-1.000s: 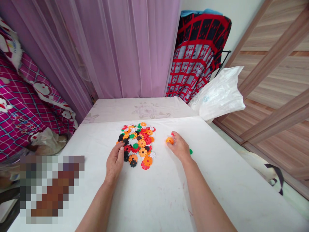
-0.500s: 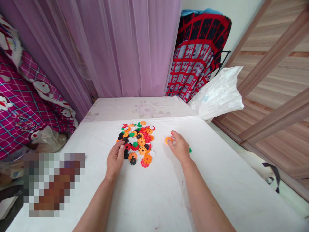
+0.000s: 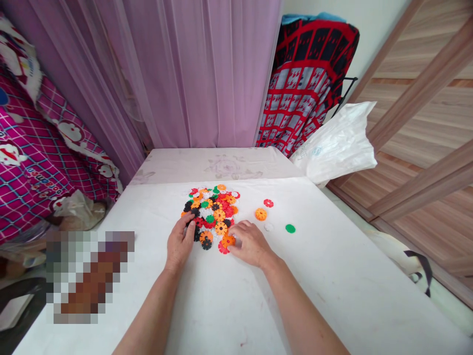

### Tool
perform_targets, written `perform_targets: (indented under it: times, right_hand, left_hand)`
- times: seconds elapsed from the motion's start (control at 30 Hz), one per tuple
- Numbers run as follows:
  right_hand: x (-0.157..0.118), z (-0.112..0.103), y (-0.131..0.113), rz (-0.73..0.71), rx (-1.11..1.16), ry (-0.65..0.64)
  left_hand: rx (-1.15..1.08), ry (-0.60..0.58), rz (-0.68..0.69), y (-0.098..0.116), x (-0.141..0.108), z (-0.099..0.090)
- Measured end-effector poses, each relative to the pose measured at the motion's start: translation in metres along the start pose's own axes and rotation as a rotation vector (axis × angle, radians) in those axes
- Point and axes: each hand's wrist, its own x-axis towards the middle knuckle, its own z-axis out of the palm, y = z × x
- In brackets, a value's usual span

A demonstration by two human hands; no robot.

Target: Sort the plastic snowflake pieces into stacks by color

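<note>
A heap of small notched plastic discs [image 3: 209,222] in orange, red, black, white and green lies on the white-covered table [image 3: 221,305]. My left hand [image 3: 181,241] rests at the heap's left edge, thumb apart from the fingers, the fingertips by the black discs. Reaching in from the right, my right hand [image 3: 252,245] has its thumb and fingers closed around the edge of an orange disc [image 3: 227,240] at the near right corner. That disc overlaps a red disc [image 3: 223,248].
Right of the heap lie separate discs: a red one [image 3: 268,202], an orange one [image 3: 260,214], a white one [image 3: 268,227] and a green one [image 3: 290,228]. A white plastic bag [image 3: 336,145] stands at the far right edge. Purple curtains [image 3: 207,74] hang behind the table.
My right hand has moved left from the separate discs to the heap, leaving the orange disc among them on the table. My left hand stays by the heap. The view shifts slightly.
</note>
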Motion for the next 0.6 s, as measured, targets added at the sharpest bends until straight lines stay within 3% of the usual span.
perform_targets:
  times: [0.23, 0.6]
  right_hand:
    - [0.000, -0.002, -0.001, 0.016, -0.018, -0.066]
    - [0.001, 0.016, -0.001, 0.051, -0.029, 0.019]
  left_hand:
    - [0.014, 0.003, 0.041, -0.002, 0.000, 0.001]
    - [0.017, -0.008, 0.036, -0.001, 0.000, 0.001]
